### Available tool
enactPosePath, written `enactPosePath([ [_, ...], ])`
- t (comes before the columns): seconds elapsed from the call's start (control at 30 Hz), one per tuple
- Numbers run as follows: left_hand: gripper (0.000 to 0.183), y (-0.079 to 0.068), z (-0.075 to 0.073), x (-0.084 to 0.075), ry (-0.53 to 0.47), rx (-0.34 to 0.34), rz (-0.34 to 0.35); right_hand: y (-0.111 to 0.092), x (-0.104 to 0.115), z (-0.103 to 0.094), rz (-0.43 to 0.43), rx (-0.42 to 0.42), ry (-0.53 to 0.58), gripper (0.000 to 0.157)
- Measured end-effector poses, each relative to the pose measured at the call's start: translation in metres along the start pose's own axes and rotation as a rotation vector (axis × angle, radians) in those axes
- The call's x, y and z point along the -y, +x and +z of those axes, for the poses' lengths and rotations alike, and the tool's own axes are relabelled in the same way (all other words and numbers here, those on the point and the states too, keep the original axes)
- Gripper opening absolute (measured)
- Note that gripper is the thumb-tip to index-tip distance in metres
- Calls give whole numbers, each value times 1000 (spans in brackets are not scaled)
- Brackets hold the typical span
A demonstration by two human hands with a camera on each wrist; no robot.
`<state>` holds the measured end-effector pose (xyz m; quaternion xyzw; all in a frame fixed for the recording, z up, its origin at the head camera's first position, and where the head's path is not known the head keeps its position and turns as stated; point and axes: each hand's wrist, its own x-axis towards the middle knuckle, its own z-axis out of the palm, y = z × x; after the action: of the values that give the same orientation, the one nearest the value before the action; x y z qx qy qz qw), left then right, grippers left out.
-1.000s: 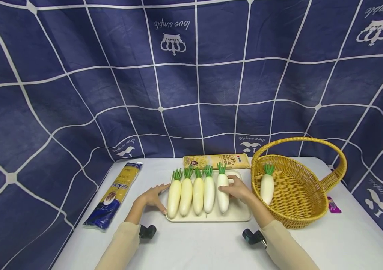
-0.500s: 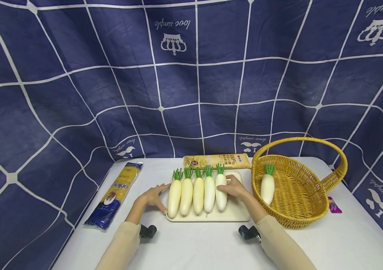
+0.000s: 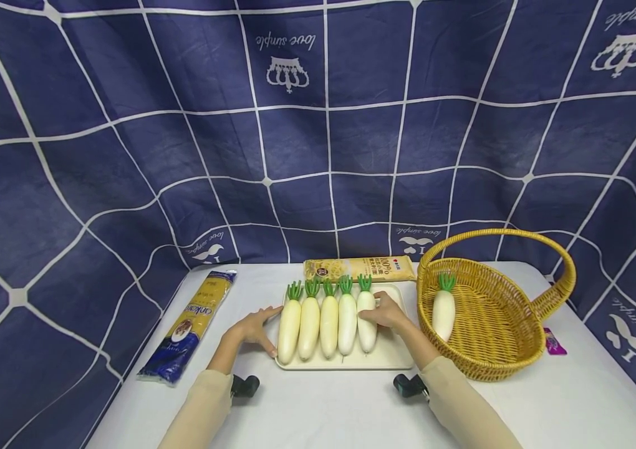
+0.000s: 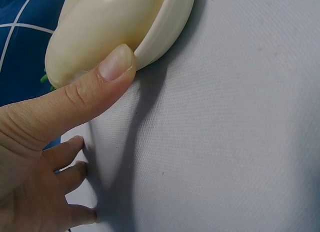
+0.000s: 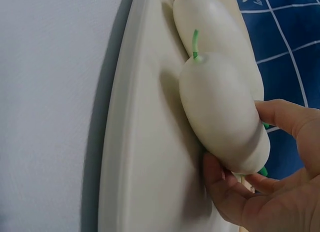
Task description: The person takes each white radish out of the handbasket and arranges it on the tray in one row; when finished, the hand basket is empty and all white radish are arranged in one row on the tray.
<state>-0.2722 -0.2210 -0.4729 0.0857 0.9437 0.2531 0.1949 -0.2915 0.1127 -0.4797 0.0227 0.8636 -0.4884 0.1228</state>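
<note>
Several white radishes with green tops lie side by side on a cream tray [image 3: 399, 360]. My right hand [image 3: 390, 312] grips the rightmost white radish [image 3: 366, 330], which lies beside its neighbour [image 3: 347, 327]. In the right wrist view, my fingers [image 5: 220, 184] curl round the leafy end of that radish [image 5: 217, 99]. At the tray's left side, my left hand [image 3: 253, 327] has its fingers spread. Its thumb [image 4: 112, 69] touches the tray's rim [image 4: 167, 29] by the leftmost radish [image 4: 100, 31], while the other fingers stand apart.
A tall-handled wicker basket [image 3: 489, 337] stands right of the tray with one white radish [image 3: 444, 312] inside. A yellow noodle pack [image 3: 360, 268] lies behind the tray, a blue-and-yellow pasta bag [image 3: 190, 327] to the left. A small purple packet [image 3: 554, 342] lies beyond the basket.
My right hand has moved slightly left with the rightmost radish, closing most of the gap to the others. My left hand has stayed in place.
</note>
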Motion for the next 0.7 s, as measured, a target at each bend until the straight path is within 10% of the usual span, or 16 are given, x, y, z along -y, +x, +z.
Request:
enactPosePath([
  [0.7,112,0,2,1,9,-7,-6,-14,-2,-8,-21,-35,-62,80],
])
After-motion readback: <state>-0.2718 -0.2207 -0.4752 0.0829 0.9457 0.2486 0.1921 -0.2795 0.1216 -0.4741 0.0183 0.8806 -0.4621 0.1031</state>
